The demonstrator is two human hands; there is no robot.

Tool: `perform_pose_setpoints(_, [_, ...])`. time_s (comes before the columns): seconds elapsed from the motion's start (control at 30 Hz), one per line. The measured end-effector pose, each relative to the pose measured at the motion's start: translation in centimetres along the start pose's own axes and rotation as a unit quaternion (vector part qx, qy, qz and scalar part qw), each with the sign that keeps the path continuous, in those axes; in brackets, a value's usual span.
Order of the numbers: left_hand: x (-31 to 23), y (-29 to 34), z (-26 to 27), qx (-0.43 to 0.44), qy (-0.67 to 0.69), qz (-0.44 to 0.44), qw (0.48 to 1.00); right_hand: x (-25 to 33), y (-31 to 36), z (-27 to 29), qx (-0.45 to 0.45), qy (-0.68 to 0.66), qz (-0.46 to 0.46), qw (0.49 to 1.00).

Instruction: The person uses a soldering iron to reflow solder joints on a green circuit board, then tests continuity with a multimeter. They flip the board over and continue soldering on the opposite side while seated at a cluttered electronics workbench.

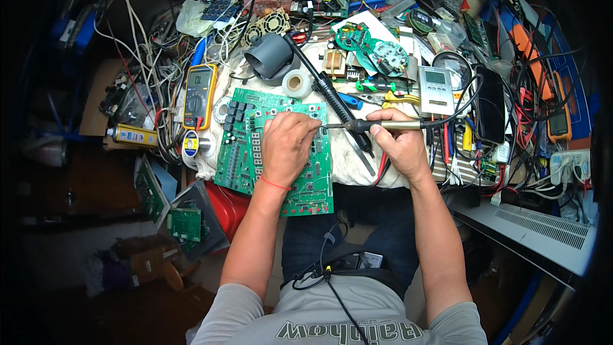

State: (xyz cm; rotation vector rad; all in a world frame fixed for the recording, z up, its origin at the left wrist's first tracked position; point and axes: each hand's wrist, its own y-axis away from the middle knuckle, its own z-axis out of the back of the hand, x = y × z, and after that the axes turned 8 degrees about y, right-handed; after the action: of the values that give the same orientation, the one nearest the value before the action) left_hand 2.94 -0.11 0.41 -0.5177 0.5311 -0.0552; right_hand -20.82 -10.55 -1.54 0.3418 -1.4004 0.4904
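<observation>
A green circuit board with a row of digit displays lies at the table's front edge. Over its upper part rests my left hand, its thumb and fingers pinched together; whatever is between them is hidden. My right hand grips a soldering iron by its handle, with the cord trailing to the right. The iron's tip points left and reaches the board's right edge, close to my left fingertips. Just behind the board stands a roll of pale tape. A black rod-like tool slants down beside the iron.
A yellow multimeter and a solder spool stand left of the board. Behind are a grey cylinder, round green boards and yellow-handled pliers. On the right lie a small grey meter, a dark phone and tangled cables.
</observation>
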Motion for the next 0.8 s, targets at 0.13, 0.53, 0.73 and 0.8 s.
perform_pose_setpoints(0.13, [-0.02, -0.05, 0.12, 0.009, -0.009, -0.005, 1.0, -0.38, 0.0, -0.09, -0.004, -0.002, -0.011, 1.0])
perform_pose_setpoints(0.53, [0.18, 0.15, -0.09, -0.005, -0.003, -0.002, 1.0, -0.83, 0.01, -0.03, -0.012, 0.002, -0.013, 1.0])
perform_pose_setpoints(0.73, [0.26, 0.13, -0.17, -0.006, 0.0, 0.003, 1.0, -0.55, 0.04, 0.08, -0.009, 0.0, -0.017, 1.0])
perform_pose_setpoints(0.8, [0.2, 0.13, -0.21, -0.009, 0.002, 0.006, 1.0, -0.53, 0.06, 0.11, -0.009, 0.003, -0.023, 1.0])
